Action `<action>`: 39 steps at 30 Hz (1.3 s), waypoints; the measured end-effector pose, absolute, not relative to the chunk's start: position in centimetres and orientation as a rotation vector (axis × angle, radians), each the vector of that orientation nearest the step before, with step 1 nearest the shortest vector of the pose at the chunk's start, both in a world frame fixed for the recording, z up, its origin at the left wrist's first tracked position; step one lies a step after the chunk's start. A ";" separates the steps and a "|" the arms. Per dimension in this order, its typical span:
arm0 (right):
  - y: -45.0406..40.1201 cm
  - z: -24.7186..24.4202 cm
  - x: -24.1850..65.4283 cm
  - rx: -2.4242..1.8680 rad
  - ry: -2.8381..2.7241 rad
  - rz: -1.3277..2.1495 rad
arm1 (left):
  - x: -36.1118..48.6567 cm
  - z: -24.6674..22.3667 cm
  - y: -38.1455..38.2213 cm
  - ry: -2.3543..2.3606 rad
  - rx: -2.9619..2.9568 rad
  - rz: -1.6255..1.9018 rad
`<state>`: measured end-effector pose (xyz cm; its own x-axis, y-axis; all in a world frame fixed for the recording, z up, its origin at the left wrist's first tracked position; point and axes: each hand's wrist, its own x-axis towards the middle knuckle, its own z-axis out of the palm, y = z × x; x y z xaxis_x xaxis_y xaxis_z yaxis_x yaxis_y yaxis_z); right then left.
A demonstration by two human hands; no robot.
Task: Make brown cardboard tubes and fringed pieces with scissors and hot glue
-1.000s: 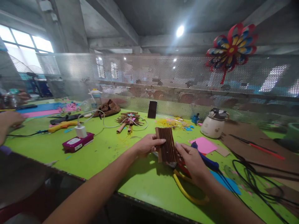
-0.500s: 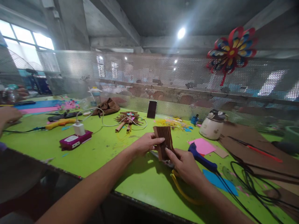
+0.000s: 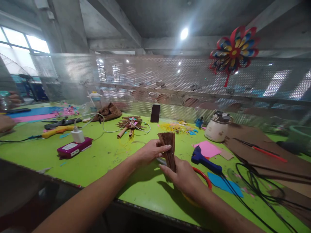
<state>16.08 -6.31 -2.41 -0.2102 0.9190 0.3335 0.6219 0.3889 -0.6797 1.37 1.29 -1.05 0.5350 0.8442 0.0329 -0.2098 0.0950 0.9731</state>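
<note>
1. Pleated brown paper [image 3: 168,145], one piece: upright above the green table [image 3: 136,181], between both hands, its folds spread wider at the top than at the bottom.
2. Left hand [image 3: 155,150]: gripping the paper's left side, thumb across the folds.
3. Right hand [image 3: 181,173]: closed around the lower end, pinching the folds together.
4. Scissors, red loop handle [image 3: 206,178] visible: on the table, partly hidden by the right hand.
5. Glue gun [image 3: 206,160], blue: lying right of the hands, near a pink sheet [image 3: 207,149].
6. Phone [image 3: 155,113], dark-screened: propped upright beyond the paper.
</note>
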 end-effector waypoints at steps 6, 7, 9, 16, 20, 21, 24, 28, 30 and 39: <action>-6.4 -2.2 15.8 -1.454 -2.030 0.374 | 1.4 -0.7 1.1 0.594 1.236 0.893; -6.4 -2.2 15.8 -1.481 -2.049 0.345 | 1.3 -0.6 1.0 0.584 1.256 0.892; -6.3 -2.4 15.8 -1.531 -2.085 0.293 | 1.1 -0.5 0.9 0.560 1.316 0.856; -5.9 -2.9 15.7 -1.602 -2.067 0.155 | 0.9 -0.7 0.2 0.471 1.498 0.690; -5.9 -2.6 15.6 -1.589 -2.059 0.165 | 1.0 -0.9 0.2 0.427 1.543 0.702; -6.0 -2.5 15.5 -1.589 -2.056 0.175 | 1.0 -0.8 0.2 0.413 1.539 0.720; -6.1 -2.4 15.5 -1.558 -2.055 0.202 | 0.9 -0.5 0.1 0.406 1.531 0.743; -6.1 -2.6 15.5 -1.446 -1.981 0.309 | 1.0 0.0 -0.1 0.438 1.401 0.763; -6.0 -2.8 15.5 -1.349 -1.902 0.424 | 1.1 0.1 -0.1 0.474 1.315 0.770; -4.9 -2.6 15.9 -1.115 -1.705 0.742 | 1.2 -0.4 0.4 0.493 1.166 0.811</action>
